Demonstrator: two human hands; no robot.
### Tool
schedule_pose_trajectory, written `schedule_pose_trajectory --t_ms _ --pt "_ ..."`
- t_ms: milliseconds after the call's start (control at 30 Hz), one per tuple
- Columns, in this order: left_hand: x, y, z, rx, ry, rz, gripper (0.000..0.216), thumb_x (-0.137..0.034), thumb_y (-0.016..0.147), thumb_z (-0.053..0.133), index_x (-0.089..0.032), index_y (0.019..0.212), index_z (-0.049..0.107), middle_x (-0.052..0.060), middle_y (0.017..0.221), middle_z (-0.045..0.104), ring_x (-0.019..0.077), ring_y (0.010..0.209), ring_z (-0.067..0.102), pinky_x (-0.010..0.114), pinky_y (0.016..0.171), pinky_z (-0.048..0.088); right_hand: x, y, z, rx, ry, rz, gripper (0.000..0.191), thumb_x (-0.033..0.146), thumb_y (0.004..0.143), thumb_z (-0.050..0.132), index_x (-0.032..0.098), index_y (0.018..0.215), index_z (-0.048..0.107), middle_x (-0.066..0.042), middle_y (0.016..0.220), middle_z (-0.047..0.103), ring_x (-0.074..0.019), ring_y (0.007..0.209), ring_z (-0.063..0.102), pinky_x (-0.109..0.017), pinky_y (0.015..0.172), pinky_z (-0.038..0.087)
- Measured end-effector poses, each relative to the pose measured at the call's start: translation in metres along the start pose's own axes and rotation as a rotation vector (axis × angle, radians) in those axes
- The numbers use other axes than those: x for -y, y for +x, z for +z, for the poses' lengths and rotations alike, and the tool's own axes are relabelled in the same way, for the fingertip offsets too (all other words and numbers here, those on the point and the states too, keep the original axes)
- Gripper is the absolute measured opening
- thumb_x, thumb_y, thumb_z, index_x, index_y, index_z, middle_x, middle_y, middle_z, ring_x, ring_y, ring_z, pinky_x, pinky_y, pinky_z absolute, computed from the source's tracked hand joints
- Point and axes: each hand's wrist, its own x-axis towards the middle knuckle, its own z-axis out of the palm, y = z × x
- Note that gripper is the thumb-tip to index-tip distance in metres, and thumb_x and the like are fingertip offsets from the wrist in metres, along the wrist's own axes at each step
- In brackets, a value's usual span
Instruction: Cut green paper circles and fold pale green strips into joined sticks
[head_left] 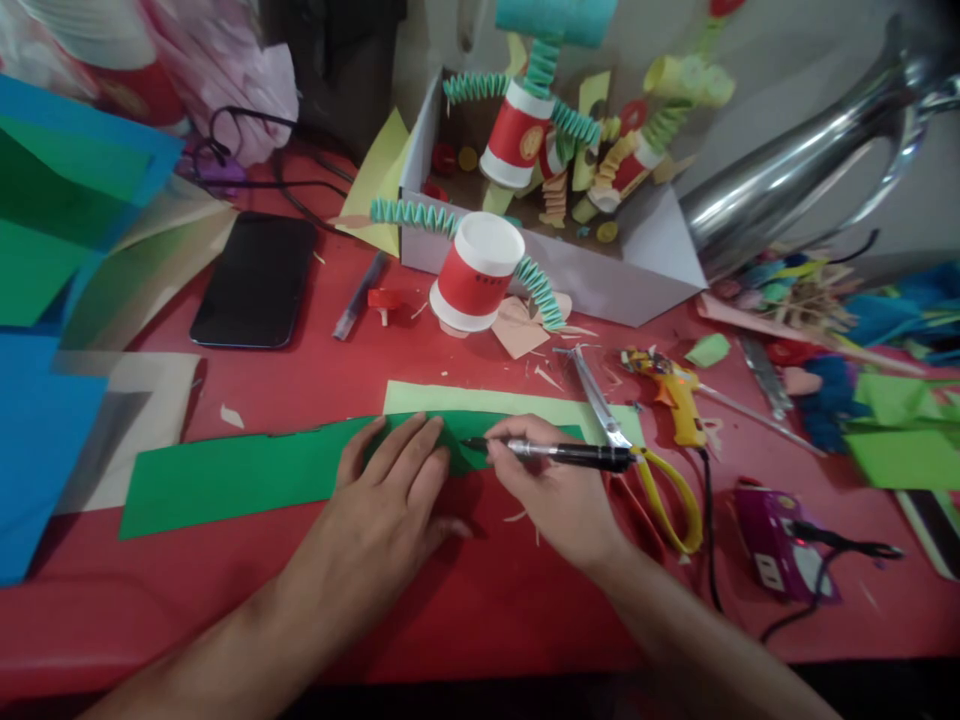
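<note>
A long strip of green paper (240,475) lies across the red table in front of me. My left hand (397,480) rests on it with the fingers spread flat. Between the fingertips of my right hand (555,490) is a black pen (577,453), its tip pointing left at the green paper close to my left fingers. I cannot tell whether the tip touches. A pale green paper strip (450,397) sticks out behind the green one. Scissors with yellow handles (694,515) lie just right of my right hand, partly hidden by it.
A red paper cup with folded paper arms (476,275) stands beyond the strip, before a white box (555,265) of similar figures. A phone (255,280) and blue paper (45,430) are left. A yellow glue gun (679,400) and a corded purple block (780,545) are right.
</note>
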Motion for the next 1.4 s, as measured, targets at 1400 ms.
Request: schedule_pose_trajectory --t_ms 1400 --pt "-0.0004 0.0002 -0.0006 0.019 -0.024 -0.008 0.03 -0.033 0.09 0.061 -0.012 0.112 0.061 0.02 0.135 0.061 0.0361 0.13 0.052 0.057 0.107 0.038 0.0011 0.0028 -0.0062 -0.003 0.058 0.117 0.007 0.016 0.075 0.059 0.021 0.07 0.058 0.006 0.06 0.054 -0.0103 0.056 0.047 -0.023 0.054 0.038"
